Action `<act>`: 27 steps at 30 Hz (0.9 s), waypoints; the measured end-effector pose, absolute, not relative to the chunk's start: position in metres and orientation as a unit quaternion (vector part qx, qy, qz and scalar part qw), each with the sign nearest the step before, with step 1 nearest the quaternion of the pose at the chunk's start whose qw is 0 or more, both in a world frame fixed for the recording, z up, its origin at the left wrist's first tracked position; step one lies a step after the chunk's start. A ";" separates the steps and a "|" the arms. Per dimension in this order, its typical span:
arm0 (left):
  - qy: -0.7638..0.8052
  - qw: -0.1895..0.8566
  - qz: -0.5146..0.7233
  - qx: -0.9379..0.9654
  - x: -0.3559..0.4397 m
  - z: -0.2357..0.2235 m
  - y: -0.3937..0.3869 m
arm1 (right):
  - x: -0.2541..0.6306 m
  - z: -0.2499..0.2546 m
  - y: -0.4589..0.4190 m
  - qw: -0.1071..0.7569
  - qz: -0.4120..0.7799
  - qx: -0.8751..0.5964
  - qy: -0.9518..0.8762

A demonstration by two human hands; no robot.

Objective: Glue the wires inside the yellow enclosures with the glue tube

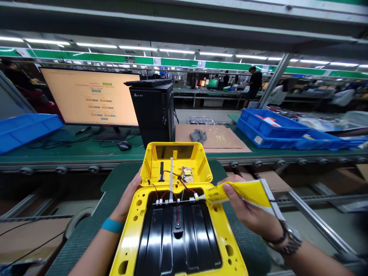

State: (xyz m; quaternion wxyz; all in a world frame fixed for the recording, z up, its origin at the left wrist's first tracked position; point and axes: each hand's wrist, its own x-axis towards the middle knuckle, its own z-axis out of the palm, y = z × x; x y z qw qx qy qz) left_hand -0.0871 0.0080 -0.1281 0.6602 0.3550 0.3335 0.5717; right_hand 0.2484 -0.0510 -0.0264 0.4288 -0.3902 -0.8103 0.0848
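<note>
In front of me lies an opened yellow plastic housing [130, 237], its lid part [146, 165] tipped up at the far side. A ribbed black panel [178, 245] fills the main part, with white connectors and red and black wires along its far edge. A small circuit board [188, 174] sits inside the lid part. My right hand [250, 214] grips a yellow and white glue tube [244, 193], its nozzle at a white connector [196, 196] on the right. My left hand [129, 197] rests against the housing's left side, its fingertips hidden behind the yellow edge.
A monitor [94, 97], a black computer tower [152, 111] and a mouse [124, 145] stand behind the housing. Brown cardboard [230, 140] bears a grey rag [198, 135]. Blue bins [273, 124] are at the right, another blue bin [28, 128] at the left. A person [253, 86] stands far back.
</note>
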 end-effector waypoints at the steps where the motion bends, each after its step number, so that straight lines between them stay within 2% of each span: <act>1: 0.334 0.660 0.571 0.355 -0.086 -0.126 0.007 | 0.249 -0.027 -0.051 0.430 0.086 -0.390 -0.810; 9: 0.335 0.637 0.582 0.378 -0.080 -0.114 0.005 | 0.251 -0.026 -0.048 0.424 0.074 -0.399 -0.810; 21: 0.329 0.664 0.566 0.361 -0.083 -0.119 0.006 | 0.248 -0.028 -0.044 0.428 0.099 -0.393 -0.808; 27: 0.336 0.635 0.583 0.379 -0.089 -0.132 0.011 | 0.242 -0.030 -0.046 0.495 0.076 -0.421 -0.757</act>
